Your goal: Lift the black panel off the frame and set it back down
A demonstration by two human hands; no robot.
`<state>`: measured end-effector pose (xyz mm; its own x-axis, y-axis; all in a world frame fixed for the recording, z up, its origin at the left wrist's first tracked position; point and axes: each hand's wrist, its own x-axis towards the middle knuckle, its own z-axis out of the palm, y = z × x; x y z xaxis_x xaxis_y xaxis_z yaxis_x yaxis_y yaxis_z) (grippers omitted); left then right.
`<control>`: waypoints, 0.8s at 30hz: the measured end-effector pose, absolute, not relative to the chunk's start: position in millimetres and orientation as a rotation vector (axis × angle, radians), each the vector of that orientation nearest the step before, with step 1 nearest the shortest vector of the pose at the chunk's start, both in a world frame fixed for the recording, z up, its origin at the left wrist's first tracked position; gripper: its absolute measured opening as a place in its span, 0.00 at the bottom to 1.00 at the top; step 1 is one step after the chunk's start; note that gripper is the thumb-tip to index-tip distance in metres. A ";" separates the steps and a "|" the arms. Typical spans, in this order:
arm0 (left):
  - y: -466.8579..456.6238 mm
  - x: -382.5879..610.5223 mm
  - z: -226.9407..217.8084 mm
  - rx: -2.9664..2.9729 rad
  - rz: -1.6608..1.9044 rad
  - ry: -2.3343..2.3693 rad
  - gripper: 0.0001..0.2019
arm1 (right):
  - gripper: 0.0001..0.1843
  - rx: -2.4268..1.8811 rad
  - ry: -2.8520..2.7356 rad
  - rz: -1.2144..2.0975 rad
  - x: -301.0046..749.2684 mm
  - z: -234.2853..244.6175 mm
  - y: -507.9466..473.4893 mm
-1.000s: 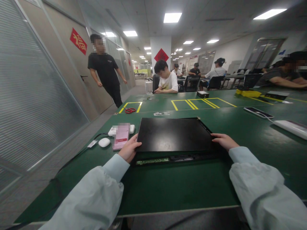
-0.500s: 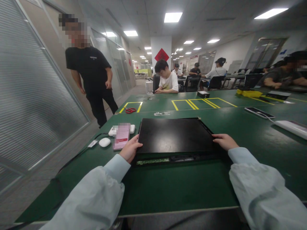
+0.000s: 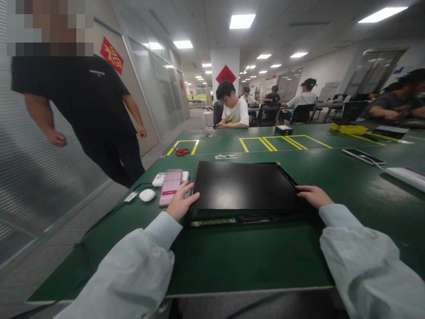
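A flat black screen panel (image 3: 245,185) lies between my hands, over a black frame (image 3: 285,172) that shows past its right side. Along the near side, the frame shows a green circuit board strip (image 3: 212,222). My left hand (image 3: 181,200) is closed on the panel's left edge, thumb on top and the other fingers along the side. At the right edge, my right hand (image 3: 314,196) pinches the panel between thumb and fingers. The undersides of both grips are hidden.
Left of the panel are a phone (image 3: 170,188) and a white rounded case (image 3: 147,195). Red-handled scissors (image 3: 182,152) lie farther back; a phone (image 3: 363,156) and white device (image 3: 407,177) sit right. A person (image 3: 83,102) stands left of the green table (image 3: 252,261).
My left fingers have shifted up along the panel's edge and spread a little. The panel stays nearly in place. The standing person has come closer on the left.
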<state>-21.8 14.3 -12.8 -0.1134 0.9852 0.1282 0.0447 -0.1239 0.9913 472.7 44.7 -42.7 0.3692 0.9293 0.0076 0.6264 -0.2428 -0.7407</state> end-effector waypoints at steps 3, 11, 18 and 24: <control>17.5 -28.2 -18.7 1.430 1.292 1.467 0.20 | 0.13 -1.963 -1.318 0.609 470.9 -43.1 44.5; 21.2 -30.5 -35.3 1.468 1.222 1.476 0.19 | 0.17 -1.941 -1.265 0.644 472.5 -51.2 47.7; 20.0 -32.2 -32.9 1.519 1.211 1.469 0.18 | 0.20 -1.929 -1.245 0.683 471.8 -50.8 47.7; 15.8 -29.9 -28.3 1.618 1.158 1.531 0.16 | 0.19 -1.940 -1.265 0.661 467.7 -44.8 44.4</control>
<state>-29.9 15.8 -28.3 -0.0566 0.9826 0.1771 0.4379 -0.1350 0.8888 467.7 44.4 -44.8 0.3877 0.9212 -0.0336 0.5540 -0.2620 -0.7902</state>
